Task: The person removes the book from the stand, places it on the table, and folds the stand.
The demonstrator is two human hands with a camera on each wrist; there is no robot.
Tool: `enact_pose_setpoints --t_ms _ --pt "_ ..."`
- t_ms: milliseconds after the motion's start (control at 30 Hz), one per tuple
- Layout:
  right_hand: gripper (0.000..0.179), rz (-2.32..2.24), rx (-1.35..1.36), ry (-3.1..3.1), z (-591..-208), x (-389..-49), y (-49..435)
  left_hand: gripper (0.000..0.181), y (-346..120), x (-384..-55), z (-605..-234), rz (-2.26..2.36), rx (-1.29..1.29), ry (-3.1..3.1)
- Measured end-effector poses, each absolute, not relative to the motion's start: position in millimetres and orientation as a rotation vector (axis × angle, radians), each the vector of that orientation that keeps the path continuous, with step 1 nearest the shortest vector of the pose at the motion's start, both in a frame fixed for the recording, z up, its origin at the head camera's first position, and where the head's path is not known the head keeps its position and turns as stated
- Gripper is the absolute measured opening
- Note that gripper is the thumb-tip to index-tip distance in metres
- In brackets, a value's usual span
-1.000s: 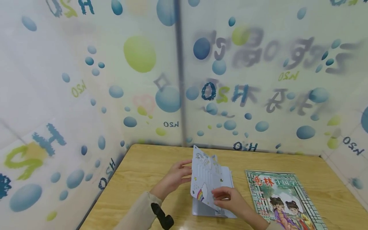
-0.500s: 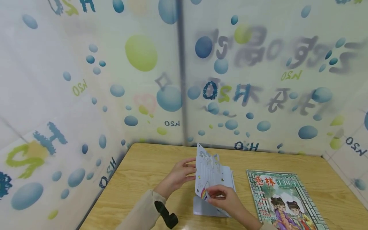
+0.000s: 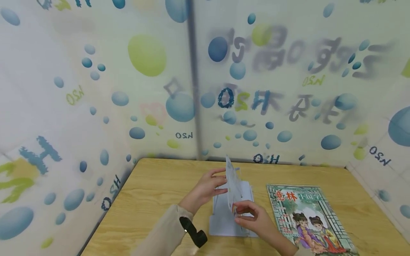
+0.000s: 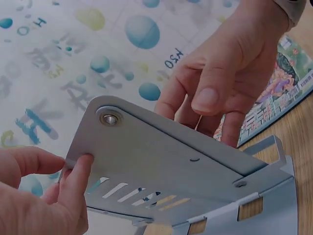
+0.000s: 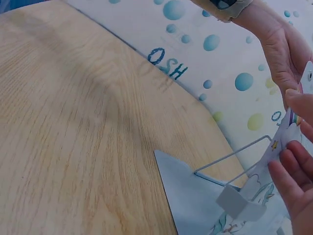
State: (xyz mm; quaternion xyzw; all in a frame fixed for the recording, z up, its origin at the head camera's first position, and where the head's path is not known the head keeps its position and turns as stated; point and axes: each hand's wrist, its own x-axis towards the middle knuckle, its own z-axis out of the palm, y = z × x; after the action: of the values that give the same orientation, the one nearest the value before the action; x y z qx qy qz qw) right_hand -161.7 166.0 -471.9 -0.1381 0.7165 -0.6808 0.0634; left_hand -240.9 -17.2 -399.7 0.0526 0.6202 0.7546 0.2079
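Observation:
A folding book stand [image 3: 234, 188] with a white panel printed in rainbow and unicorn motifs stands on the table, its panel raised almost edge-on in the head view. My left hand [image 3: 205, 188] is at the panel's free edge. In the left wrist view its fingers [image 4: 78, 181] pinch that edge below a corner rivet, against the plain slotted side. My right hand [image 3: 256, 217] is at the panel's near side, thumb and fingers bent loosely. Its fingertips [image 5: 286, 178] lie against the printed face in the right wrist view. The flat base [image 3: 221, 224] rests beneath.
To the right of the stand a magazine [image 3: 307, 217] with two illustrated figures lies on the wooden table [image 3: 153, 199]. Patterned walls [image 3: 147, 53] with bubbles and lettering close off the back and sides. A black strap [image 3: 193, 231] circles my left sleeve.
The panel has swung from showing its printed face to nearly edge-on, its free edge moving right. My left hand has followed it rightward. More of the base now shows.

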Motion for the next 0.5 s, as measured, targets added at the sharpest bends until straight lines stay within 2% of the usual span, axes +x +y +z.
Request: enact_pose_setpoints --t_ms 300,500 --pt "0.044 -2.22 -0.069 2.207 -470 -154 163 0.045 7 -241 -393 2.132 0.122 1.676" --pt "0.04 -2.308 -0.025 2.311 -474 -150 163 0.046 21 -242 -390 2.106 0.127 1.684"
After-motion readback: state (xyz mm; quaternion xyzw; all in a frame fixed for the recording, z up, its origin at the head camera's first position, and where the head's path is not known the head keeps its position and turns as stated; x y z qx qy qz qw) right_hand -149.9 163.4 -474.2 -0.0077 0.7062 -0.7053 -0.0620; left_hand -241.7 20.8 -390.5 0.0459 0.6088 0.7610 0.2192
